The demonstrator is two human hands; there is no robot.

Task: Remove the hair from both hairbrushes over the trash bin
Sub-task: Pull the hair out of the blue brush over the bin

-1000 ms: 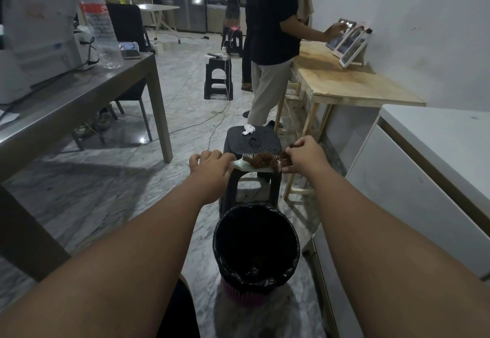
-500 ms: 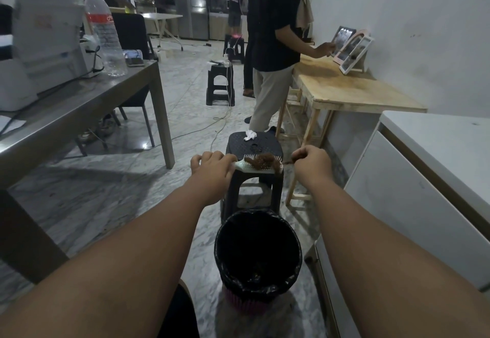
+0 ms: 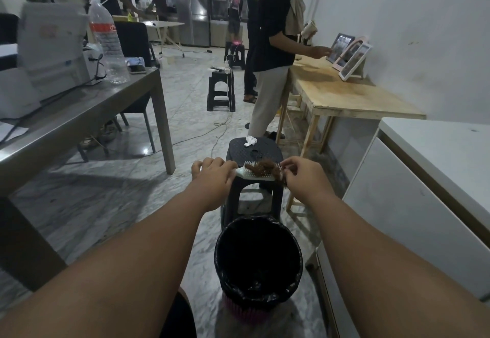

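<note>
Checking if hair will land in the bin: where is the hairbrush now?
Centre of the head view: the hairbrush sits between the left hand and the right hand pinching its hair, before the black stool, above the trash bin in frame.

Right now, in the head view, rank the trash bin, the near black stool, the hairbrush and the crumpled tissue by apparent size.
1. trash bin, the largest, though it is nearest the camera, so its lead over the stool is unsure
2. near black stool
3. hairbrush
4. crumpled tissue, the smallest
</note>
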